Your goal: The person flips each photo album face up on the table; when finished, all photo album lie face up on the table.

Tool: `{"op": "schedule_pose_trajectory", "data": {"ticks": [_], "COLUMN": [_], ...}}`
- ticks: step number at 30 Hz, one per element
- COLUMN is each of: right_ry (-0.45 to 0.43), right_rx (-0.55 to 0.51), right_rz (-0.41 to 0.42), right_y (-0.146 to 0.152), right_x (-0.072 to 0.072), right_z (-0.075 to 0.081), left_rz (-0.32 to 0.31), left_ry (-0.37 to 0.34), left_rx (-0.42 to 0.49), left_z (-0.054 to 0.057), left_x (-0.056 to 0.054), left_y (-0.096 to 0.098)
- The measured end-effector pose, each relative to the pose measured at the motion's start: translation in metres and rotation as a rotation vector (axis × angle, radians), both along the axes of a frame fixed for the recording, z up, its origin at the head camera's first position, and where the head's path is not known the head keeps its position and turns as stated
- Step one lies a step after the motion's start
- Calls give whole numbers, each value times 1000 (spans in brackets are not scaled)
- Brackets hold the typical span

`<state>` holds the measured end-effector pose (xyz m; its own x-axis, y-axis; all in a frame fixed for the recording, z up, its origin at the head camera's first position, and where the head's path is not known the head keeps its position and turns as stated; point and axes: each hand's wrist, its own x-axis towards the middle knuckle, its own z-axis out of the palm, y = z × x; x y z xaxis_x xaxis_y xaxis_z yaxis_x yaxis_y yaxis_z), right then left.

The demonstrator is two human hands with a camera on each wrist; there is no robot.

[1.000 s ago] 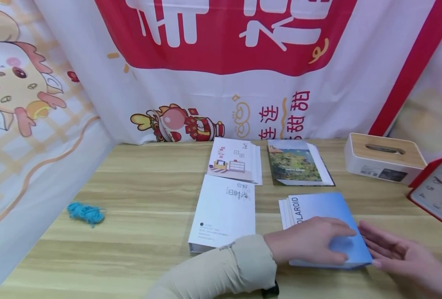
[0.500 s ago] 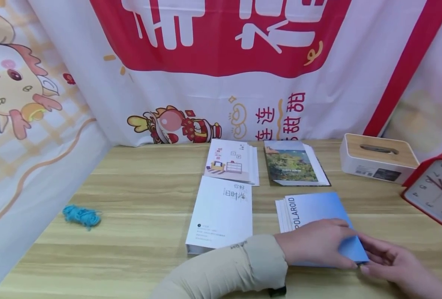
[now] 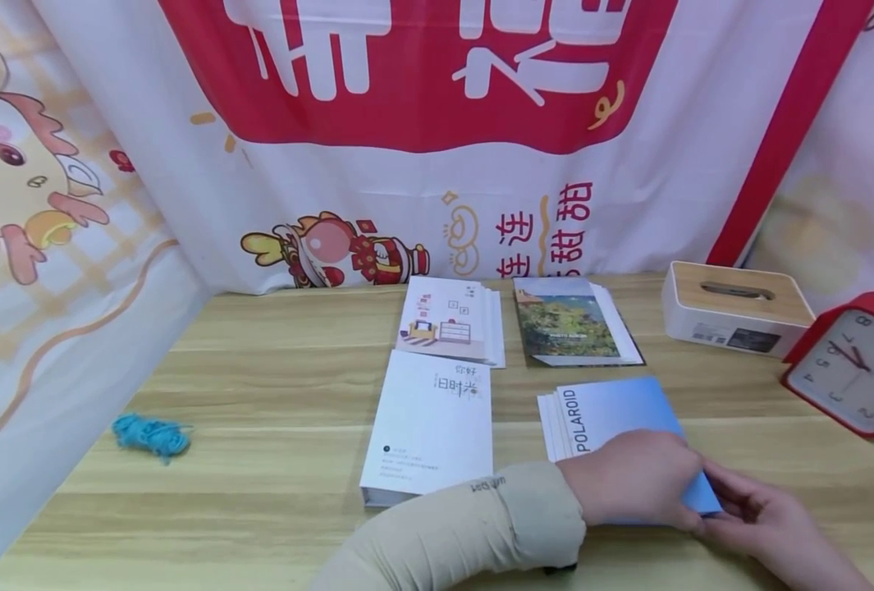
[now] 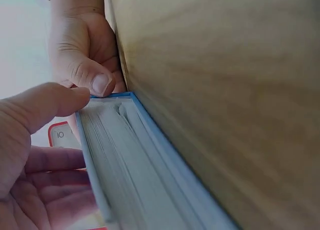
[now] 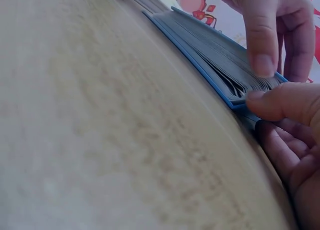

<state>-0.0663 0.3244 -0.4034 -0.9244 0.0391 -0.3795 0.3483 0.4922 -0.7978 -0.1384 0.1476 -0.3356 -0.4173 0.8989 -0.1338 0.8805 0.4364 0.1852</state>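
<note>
A blue photo album [image 3: 614,406] marked POLAROID lies on the wooden table, its pages facing the person's body at the lower edge. My left hand [image 3: 632,478] reaches over it, fingers on the cover and thumb bent down at the page edge near the right corner. At that same corner my right hand [image 3: 757,513] grips the spine side. In the right wrist view its thumb [image 5: 280,103] presses the lower corner of the album [image 5: 210,48], with the fingers tucked beneath. The left wrist view shows the page block [image 4: 120,150] between two blue covers.
Left of the album lies a thick white book [image 3: 429,427]. Behind are an album with a drawn room [image 3: 444,320] and one with a garden picture [image 3: 573,324]. A tissue box [image 3: 739,304] and red clock [image 3: 850,361] stand right; blue yarn [image 3: 151,435] lies left.
My right hand has come in from the right and closed on the album's corner. My left hand has slid right to the same corner. The head view has shifted slightly right.
</note>
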Motion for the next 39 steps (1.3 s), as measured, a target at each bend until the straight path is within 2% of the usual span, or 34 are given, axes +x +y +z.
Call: {"op": "schedule_pose_trajectory", "data": {"ticks": [4,8,11,15,18,22,25,31,35,39], "right_ry": [-11,-10,73,244,313,391,453,495,589,753], "right_rx": [0,11,87,188,217,249,230,125,105,96], "right_rz": [2,-15,-5,-10,-14,30,71,70,88,148], "right_y": [-2,-6,-10,-16,-18,-19,-20,-23,-28,-35], "right_x": [-1,-1,1,6,6,4,3,2,2,1], "right_z": [-1,1,1,1,5,12,16,21,25,32], "left_rz": [-19,-40,-57,-47,-35,-21,-13,-49,-58,-47], "left_ry": [-12,23,53,49,60,65,91,248,326,351], "left_rx": [-23,-35,-29,-8,35,100,164,388,534,694], "left_z": [1,3,6,10,13,17,18,15,13,8], "left_x": [-3,-6,-7,-6,-7,-7,-5,-2,1,1], "left_y": [1,2,1,-4,-9,-17,-25,-43,-51,-56]}}
